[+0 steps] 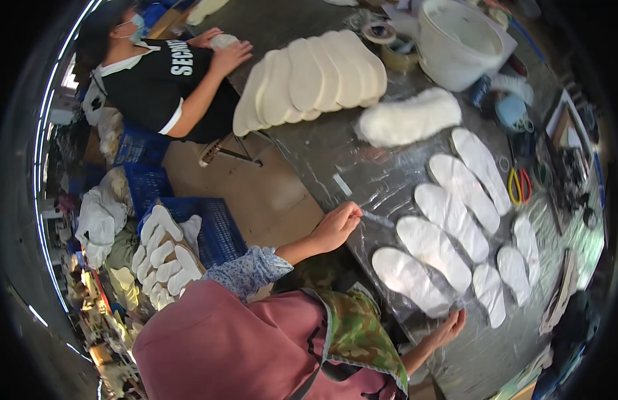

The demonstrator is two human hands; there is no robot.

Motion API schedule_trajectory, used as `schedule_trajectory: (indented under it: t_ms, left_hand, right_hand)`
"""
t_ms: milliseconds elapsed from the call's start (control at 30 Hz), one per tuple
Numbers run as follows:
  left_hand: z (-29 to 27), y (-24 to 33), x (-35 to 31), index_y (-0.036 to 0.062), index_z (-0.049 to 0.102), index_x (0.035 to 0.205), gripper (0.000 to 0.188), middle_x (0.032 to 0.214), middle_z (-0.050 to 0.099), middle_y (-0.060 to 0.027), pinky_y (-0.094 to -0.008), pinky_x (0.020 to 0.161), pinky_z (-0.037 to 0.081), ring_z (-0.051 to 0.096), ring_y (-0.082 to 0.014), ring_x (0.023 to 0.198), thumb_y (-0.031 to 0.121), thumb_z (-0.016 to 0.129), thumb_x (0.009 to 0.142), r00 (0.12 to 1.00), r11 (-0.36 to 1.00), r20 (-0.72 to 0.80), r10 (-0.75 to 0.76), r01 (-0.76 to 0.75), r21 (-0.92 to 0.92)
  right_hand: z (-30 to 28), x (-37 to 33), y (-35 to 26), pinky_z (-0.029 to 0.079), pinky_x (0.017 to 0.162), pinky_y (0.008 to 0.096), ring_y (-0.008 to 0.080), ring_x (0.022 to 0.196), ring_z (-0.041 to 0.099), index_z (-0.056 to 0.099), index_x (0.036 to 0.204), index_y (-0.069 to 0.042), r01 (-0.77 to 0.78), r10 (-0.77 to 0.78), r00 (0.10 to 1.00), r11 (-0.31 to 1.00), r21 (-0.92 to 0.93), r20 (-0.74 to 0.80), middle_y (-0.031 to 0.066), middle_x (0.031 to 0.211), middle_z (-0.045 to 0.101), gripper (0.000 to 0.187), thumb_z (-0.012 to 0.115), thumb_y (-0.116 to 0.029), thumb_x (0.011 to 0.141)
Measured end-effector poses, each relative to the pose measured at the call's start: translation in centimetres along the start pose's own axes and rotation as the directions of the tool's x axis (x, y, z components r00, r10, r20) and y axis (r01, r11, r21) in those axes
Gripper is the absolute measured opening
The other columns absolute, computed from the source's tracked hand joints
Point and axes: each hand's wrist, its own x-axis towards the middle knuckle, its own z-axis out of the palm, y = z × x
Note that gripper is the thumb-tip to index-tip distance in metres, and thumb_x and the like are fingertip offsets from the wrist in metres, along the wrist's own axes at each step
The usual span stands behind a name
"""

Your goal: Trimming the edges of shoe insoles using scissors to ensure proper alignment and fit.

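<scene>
My left hand (339, 226), in a blue floral sleeve, pinches one end of a thin, pale, see-through strip (377, 218) over the table edge. Its exact kind cannot be made out. My right hand (449, 328) is by the near edge, fingers loosely extended with nothing visible in them. Close to it lies the rounded end of a white insole (410, 280). Several more large white insoles (434, 252) lie side by side beyond it. Smaller white insoles (489, 293) lie to their right. A short white strip (342, 185) rests on the dark table near my left hand.
Overlapping cream insoles (309, 80) and a fluffy white piece (410, 118) lie farther back. A white bucket (462, 43), tape rolls (379, 32) and yellow-red scissors (519, 185) are on the table. Blue crates (222, 227) stand left; a co-worker (162, 80) handles a white piece.
</scene>
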Motion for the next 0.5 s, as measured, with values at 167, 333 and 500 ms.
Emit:
schedule_trajectory:
  t_ms: [167,333,500]
  left_hand:
    - [-7.6,-4.1,2.2,0.0039,0.052,0.104,0.010,0.084,0.055,-0.0021,-0.0250,0.063,0.047,0.054,-0.0085,0.068,0.007,0.051,0.095,0.971,0.960,-0.156,-0.183,0.143,-0.240]
    - [-13.2,-4.8,3.7,0.0039,0.055,0.103,0.010,0.087,0.056,-0.0035,-0.0256,0.068,0.048,0.056,-0.0107,0.074,0.002,0.051,0.094,0.965,0.976,-0.225,-0.133,0.087,-0.202]
    - [-18.1,-5.5,5.7,0.0020,0.058,0.104,0.014,0.093,0.058,-0.0070,-0.0288,0.075,0.049,0.060,-0.0167,0.085,-0.001,0.050,0.093,0.940,0.999,-0.340,0.015,-0.028,-0.036]
  right_hand:
    - [5.3,-0.1,-6.9,0.046,0.083,0.0285,0.0164,0.096,0.057,0.056,0.124,0.002,0.208,-0.210,0.977,0.977,-0.047,-0.033,0.0099,0.114,0.061,0.035,0.059,-0.018,0.096]
    - [21.5,-6.2,-18.9,0.050,0.067,0.0264,0.0121,0.079,0.059,0.066,0.103,0.002,0.319,-0.401,0.774,0.916,0.245,0.491,0.0056,0.093,0.066,0.014,0.060,-0.006,0.093]
    - [38.5,-11.8,-29.0,0.042,0.087,0.0408,0.0284,0.101,0.056,0.065,0.103,-0.009,0.827,-0.778,0.156,0.440,0.351,0.609,0.0076,0.104,0.061,0.030,0.071,-0.006,0.074]
